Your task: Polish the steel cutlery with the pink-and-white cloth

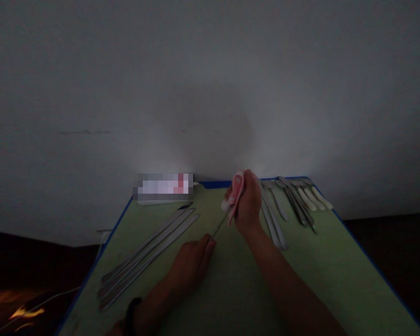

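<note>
My left hand [193, 259] is closed around the lower end of a thin metal piece of cutlery [219, 227], which slants up and away to the right. A pink and white cloth [236, 189] is gripped in my right hand [250, 203], folded about the far end of that cutlery. The cloth and fingers hide its head, so I cannot tell whether it is a spoon, fork or knife. Left of my hands, several long metal table knives [154, 254] lie side by side at a slant.
More metal cutlery [273, 226] lies to the right, with a spoon [278, 203], dark-looking pieces [294, 203] and several white-handled pieces [308, 199]. A blurred-out box-like object [163, 186] sits at the back left. The green tabletop [322, 270] has a blue edge and meets a grey wall.
</note>
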Demonstrator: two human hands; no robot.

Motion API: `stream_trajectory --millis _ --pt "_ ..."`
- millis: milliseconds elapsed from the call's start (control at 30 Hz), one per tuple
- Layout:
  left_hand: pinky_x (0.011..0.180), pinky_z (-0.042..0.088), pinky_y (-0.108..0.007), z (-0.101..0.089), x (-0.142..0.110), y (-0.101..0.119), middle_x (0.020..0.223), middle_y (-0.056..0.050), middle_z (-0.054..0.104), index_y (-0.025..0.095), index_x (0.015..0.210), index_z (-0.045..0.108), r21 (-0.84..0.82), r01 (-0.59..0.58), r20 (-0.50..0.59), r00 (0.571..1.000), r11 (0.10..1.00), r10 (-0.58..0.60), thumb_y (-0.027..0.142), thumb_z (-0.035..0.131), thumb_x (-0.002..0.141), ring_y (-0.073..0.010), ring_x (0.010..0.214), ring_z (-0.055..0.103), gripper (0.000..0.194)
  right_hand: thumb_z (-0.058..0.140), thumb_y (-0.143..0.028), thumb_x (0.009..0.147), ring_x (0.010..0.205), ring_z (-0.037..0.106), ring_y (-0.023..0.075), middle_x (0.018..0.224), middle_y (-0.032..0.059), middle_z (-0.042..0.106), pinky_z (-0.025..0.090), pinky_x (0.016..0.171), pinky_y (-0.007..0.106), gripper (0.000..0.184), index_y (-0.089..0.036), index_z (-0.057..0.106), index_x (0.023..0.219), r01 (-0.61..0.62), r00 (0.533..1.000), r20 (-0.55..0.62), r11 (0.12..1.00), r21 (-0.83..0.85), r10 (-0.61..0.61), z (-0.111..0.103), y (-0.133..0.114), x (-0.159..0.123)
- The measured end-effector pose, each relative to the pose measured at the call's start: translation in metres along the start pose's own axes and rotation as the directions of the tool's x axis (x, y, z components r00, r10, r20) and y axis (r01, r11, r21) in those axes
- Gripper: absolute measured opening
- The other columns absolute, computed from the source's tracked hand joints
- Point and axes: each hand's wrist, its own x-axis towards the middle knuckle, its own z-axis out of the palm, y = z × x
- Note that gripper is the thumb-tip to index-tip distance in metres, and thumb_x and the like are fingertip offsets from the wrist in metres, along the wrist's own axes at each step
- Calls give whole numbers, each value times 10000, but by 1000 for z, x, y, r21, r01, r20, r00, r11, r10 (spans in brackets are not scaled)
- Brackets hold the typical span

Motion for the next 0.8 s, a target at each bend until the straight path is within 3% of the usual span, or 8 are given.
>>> stream_trajectory --millis 100,533,800 --pt "549 368 -257 1 0 1 617 -16 564 209 780 449 9 -11 -3 1000 1000 11 358 190 958 -172 555 573 347 402 -574 845 338 372 60 446 -81 422 313 333 185 413 -209 437 654 -17 1000 -5 1000 7 17 -1 2 -1" --pt "568 407 -268 4 0 -4 680 -49 640 201 839 483 -51 -5 -45 999 999 3 369 182 954 -178 565 601 363 423 -629 812 367 381 76 483 -68 460 297 338 193 425 -217 471 714 -108 994 0 992 -72 108 4 50 -35" --pt "549 394 -256 0 0 -4 662 -22 624 198 886 486 -110 3 -28 1000 994 -6 359 193 962 -164 547 587 343 481 -587 801 384 408 71 508 -57 486 330 349 183 382 -215 487 713 -114 991 69 992 -44 117 4 37 -32"
